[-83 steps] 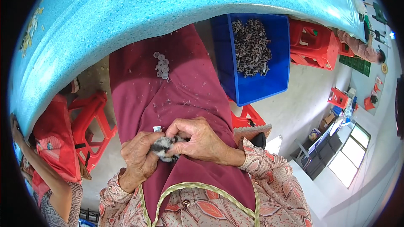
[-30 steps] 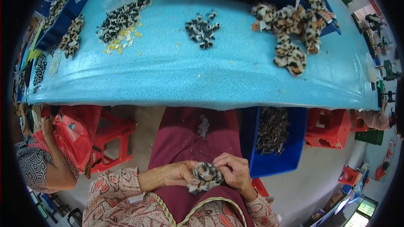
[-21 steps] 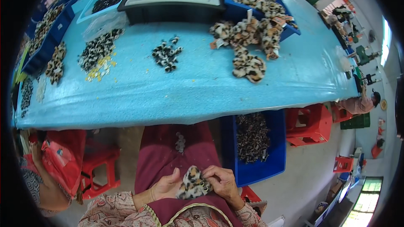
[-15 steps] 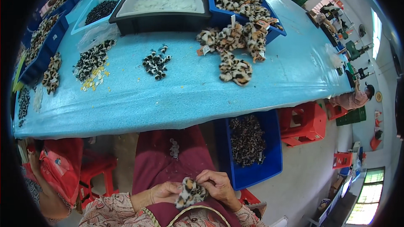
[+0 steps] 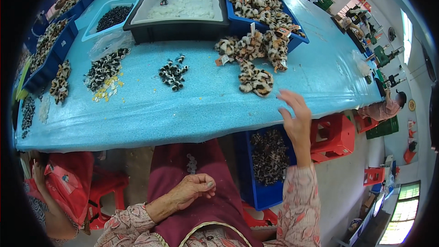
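Observation:
Above my lap, my left hand [image 5: 194,190] is closed, thumb pressed to the curled fingers. A small greyish spot shows at the thumb tip; whether it is a held piece or the nail I cannot make out. My right hand [image 5: 298,118] reaches over the table's front edge, fingers apart and nothing in it. Just beyond its fingertips lies a spotted furry plush piece [image 5: 257,82] in black, tan and white. Behind that, more spotted plush pieces [image 5: 251,48] with paper tags are heaped. Several pale discs [image 5: 191,163] rest on my maroon apron [image 5: 210,155].
On the blue-covered table [image 5: 137,123] are black-and-white eye parts [image 5: 173,74], yellow and white discs [image 5: 108,88], a black tray [image 5: 178,35] of translucent pieces and a blue bin [image 5: 299,41] of plush. Below stand another blue bin [image 5: 270,196] and red stools [image 5: 336,137]. A person sits at left.
The spotted plush piece held in both hands over my lap is out of them. My right hand has moved up and forward to the table edge; the left has closed.

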A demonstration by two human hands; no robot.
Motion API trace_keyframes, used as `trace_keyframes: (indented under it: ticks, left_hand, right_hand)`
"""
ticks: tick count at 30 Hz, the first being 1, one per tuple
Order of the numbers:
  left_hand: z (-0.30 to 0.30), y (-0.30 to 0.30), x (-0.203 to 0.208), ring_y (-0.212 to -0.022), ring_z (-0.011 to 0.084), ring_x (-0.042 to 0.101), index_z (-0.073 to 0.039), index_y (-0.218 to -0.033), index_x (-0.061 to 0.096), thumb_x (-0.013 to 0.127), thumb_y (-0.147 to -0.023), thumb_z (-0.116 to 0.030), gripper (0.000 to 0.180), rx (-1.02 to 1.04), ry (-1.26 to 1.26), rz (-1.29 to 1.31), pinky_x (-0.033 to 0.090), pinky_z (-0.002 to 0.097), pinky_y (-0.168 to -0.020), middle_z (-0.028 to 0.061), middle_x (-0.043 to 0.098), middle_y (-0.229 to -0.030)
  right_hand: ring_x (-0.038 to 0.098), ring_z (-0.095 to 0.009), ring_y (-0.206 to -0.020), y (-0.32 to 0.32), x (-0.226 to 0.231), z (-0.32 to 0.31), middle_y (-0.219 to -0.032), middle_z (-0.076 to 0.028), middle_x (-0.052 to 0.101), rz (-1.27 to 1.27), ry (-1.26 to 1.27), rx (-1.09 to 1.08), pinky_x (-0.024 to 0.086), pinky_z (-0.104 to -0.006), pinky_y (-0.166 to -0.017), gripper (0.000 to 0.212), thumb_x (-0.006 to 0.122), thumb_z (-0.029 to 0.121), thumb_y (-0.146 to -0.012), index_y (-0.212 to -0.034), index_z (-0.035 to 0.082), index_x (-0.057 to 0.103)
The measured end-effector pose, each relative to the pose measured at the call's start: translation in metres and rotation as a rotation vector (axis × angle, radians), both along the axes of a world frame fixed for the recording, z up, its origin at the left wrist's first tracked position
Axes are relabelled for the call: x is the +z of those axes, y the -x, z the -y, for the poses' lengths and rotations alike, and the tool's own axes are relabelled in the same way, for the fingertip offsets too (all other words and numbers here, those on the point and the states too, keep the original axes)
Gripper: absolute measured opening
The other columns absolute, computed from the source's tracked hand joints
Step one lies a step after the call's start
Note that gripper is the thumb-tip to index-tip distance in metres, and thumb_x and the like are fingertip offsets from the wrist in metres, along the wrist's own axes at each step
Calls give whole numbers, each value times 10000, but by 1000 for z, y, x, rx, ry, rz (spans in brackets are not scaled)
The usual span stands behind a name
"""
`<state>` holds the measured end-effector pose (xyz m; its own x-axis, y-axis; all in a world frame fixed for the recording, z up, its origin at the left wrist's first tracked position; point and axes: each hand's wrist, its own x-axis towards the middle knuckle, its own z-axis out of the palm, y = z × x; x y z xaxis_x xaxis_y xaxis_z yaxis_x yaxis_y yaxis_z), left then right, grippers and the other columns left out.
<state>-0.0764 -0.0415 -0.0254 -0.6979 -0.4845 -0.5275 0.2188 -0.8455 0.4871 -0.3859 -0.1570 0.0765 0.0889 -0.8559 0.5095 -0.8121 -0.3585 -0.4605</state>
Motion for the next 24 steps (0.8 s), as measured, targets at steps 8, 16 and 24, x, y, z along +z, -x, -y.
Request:
trace_keyframes:
  ticks: [8,16,24]
  left_hand:
    - [18,-17,27,-761,107,568,-38,-880,604,632,-890,-145,111,141,254,50,463,239,-705,34,605,-845]
    - [39,-22,45,-886,102,552,-21,-1100,555,650,-876,-141,272,376,413,112,449,230,-745,27,591,-974]
    - [26,-20,42,-762,83,626,-1,-983,678,650,-886,-154,182,713,388,199,508,242,-692,42,691,-885]
  right_hand:
    - [603,-279,-955,5,-45,79,-1027,-95,652,-95,64,84,478,-359,-855,300,602,-55,-752,-1042,24,614]
    - [640,-139,-785,-110,-22,-47,-955,-82,659,1524,-553,246,531,-247,-650,321,646,108,-868,-1130,-56,559]
    - [626,-197,-964,-162,-64,-100,-1055,-135,644,1605,-770,253,496,-324,-864,546,599,373,-898,-1189,-83,520]
